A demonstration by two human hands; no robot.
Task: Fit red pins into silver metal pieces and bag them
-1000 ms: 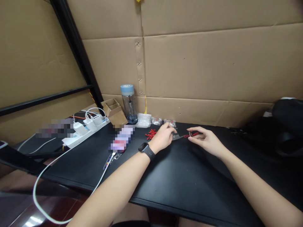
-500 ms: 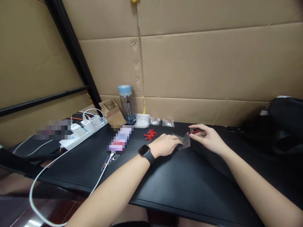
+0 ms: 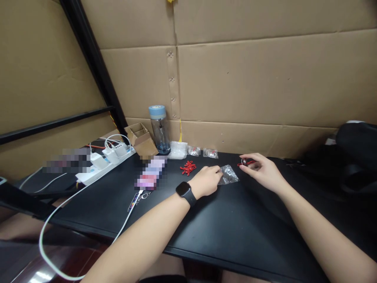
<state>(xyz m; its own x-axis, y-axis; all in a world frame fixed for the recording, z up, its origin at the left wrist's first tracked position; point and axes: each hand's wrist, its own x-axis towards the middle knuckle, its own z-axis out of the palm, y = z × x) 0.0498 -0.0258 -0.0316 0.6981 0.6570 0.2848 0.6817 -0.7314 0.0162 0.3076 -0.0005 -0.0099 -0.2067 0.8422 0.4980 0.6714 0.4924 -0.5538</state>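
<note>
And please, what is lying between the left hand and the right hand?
In the head view, a clear plastic bag lies there, touching the left hand and stopping short of the right hand.

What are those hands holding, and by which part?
The right hand pinches a shiny piece, red cord beside it, by opposite edges. The left hand touches the clear bag at its left edge; whether it grips is unclear.

Head-worn view, forward and down
</note>
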